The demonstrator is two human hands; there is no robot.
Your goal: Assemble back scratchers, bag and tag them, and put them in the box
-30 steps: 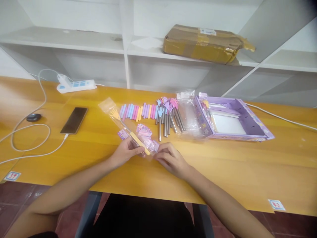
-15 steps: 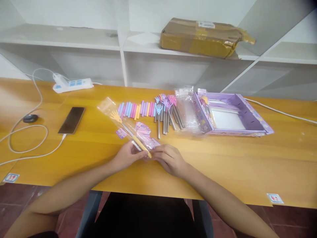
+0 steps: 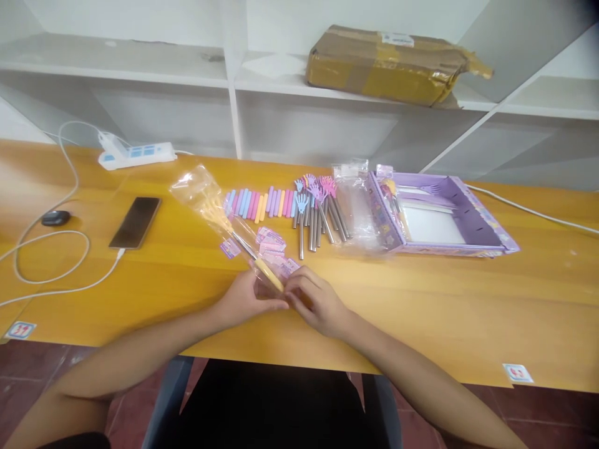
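Observation:
A back scratcher (image 3: 242,239) with a yellow hand-shaped head, metal rod and yellow grip lies slantwise inside a clear plastic bag (image 3: 189,186). My left hand (image 3: 244,300) is curled round the bag near the yellow grip; its thumb lies below the grip and its other fingers are partly hidden. At the grip's lower end, the bent fingers of my right hand (image 3: 318,300) pinch the bag; exactly what is between the fingertips is hard to see. Just beyond the hands lie pink and purple cards (image 3: 272,244).
Coloured grips (image 3: 257,206) lie in a row, beside a pile of back scratchers (image 3: 312,215). Clear bags (image 3: 353,209) lie against a purple box (image 3: 486,215). Leftward are a phone (image 3: 135,222), a cable, a mouse (image 3: 55,217) and a power strip (image 3: 140,154). A taped carton (image 3: 384,65) rests on the shelf.
My left thumb has come off the yellow grip and moved down. The bagged back scratcher has shifted slightly, its bag's top now farther up and left. My right fingers stay at the lower end.

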